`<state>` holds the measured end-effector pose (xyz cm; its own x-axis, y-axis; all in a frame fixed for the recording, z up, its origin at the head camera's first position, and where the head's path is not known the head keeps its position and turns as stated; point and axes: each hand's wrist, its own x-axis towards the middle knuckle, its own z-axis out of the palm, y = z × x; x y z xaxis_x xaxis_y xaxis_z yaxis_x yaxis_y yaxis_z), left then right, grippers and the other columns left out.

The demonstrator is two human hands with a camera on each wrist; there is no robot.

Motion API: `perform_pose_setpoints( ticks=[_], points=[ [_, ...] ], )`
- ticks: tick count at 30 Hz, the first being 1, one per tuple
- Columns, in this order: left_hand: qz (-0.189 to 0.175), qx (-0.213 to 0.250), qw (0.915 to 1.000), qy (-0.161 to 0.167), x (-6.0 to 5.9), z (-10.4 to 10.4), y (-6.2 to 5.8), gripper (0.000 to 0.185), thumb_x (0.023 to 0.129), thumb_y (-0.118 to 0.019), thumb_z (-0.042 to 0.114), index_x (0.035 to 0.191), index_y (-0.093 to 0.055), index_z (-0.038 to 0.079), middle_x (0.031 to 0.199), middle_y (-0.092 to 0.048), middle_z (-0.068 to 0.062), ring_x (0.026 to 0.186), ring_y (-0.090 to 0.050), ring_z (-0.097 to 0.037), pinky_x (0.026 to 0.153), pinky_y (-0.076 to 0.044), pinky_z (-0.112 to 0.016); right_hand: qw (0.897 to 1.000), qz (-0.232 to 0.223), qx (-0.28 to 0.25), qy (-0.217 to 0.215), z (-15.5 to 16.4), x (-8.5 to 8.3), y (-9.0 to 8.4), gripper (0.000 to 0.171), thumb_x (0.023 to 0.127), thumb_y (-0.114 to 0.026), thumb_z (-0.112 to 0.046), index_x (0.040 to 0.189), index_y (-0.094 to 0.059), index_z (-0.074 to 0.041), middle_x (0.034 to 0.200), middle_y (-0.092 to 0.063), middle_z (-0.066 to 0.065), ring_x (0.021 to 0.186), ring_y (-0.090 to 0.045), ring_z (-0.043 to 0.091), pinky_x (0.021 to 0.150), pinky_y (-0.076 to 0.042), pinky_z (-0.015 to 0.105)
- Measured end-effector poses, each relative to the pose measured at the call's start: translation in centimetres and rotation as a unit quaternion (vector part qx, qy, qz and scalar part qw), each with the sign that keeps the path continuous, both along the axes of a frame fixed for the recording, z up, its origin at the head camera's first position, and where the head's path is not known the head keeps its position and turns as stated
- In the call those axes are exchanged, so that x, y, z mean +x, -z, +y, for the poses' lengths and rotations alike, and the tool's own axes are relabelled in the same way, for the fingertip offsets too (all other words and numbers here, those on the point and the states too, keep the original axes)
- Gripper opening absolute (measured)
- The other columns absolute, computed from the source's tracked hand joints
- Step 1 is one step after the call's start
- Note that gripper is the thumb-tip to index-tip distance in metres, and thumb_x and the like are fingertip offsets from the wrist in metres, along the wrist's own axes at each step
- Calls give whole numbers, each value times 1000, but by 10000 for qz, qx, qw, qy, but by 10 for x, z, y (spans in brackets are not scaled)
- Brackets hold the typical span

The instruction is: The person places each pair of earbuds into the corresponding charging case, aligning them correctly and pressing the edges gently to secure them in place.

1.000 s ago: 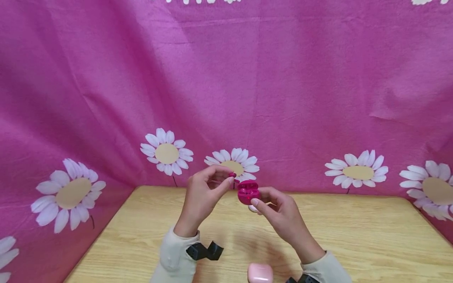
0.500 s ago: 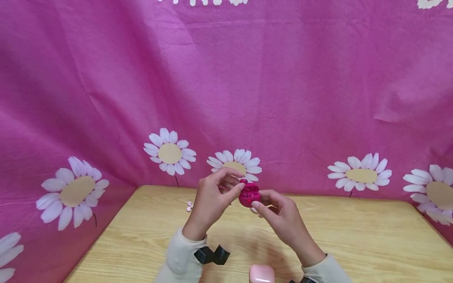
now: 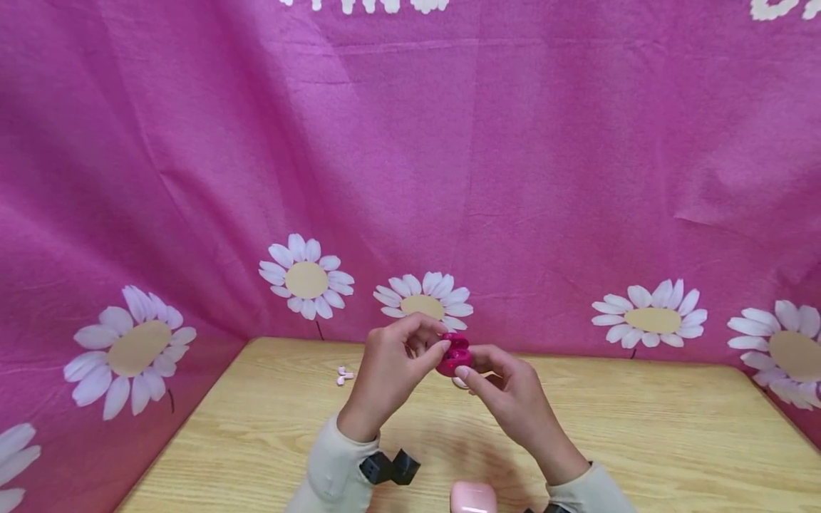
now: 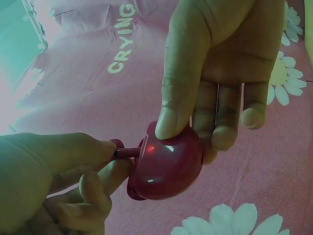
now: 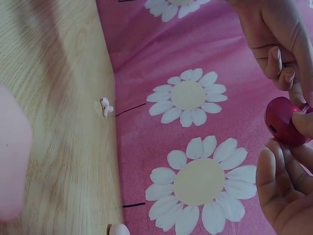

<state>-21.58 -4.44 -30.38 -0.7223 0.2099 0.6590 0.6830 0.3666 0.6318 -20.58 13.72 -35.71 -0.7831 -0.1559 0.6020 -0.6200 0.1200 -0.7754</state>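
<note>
Creased magenta fabric backdrop [image 3: 545, 142] along far, left and right edges of wood-grain tabletop [image 3: 641, 427]; white-petalled daisy prints [image 3: 306, 280] low on backdrop; white lettering [image 4: 123, 39], "CRYING"; bright glare [image 4: 10, 93], left side of left wrist view.

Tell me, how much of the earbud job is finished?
Done: the dark pink case is open in the right hand.

In hand: the left hand pinches a dark pink earbud, its stem at the case's opening.

Left: probably seating that earbud and shutting the lid. Pale earbuds lie loose on the table, so they may need packing too. I can't tell what's already inside.
</note>
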Motion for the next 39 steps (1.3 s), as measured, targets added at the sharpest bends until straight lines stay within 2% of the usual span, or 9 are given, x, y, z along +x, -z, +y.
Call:
perform_pose_setpoints(
  ticks=[9,17,21,28,39],
  points=[
    [260,-327,9991,-21,1,3,0,13,81,-78,9,92,-72,14,69,-61,14,57,-50,-4,49,-42,-21,9999,-39,130,82,-1,1,-1,16,89,-68,-5,105,-68,-4,88,-70,8,78,-67,19,64,-57,33],
    [554,-509,9970,-167,0,3,1,13,80,-79,10,91,-73,13,71,-57,11,60,-51,-6,52,-42,-21,10000,-17,43,-27,0,2,-2,17,89,-66,-3,106,-67,-1,89,-70,12,79,-66,10,64,-57,30],
    [578,-563,9965,-199,0,3,1,13,80,-79,11,92,-73,13,71,-55,10,61,-50,-6,52,-41,-21,10000,-1,44,-46,0,2,-2,17,89,-66,-2,106,-67,-1,89,-70,11,79,-66,10,65,-57,32],
    [584,-628,9961,-230,0,2,1,13,80,-79,12,92,-73,12,73,-59,0,62,-49,-7,53,-41,-21,10000,-15,66,-37,-1,2,-2,17,89,-66,-3,106,-67,-2,89,-70,10,78,-66,10,64,-57,31],
    [541,-667,9960,-245,2,2,0,15,81,-79,15,94,-73,14,72,-57,2,62,-48,-7,51,-38,-22,10000,-41,87,0,-1,3,-3,17,90,-67,-4,106,-67,-3,88,-70,9,78,-66,10,65,-57,35]
  ],
)
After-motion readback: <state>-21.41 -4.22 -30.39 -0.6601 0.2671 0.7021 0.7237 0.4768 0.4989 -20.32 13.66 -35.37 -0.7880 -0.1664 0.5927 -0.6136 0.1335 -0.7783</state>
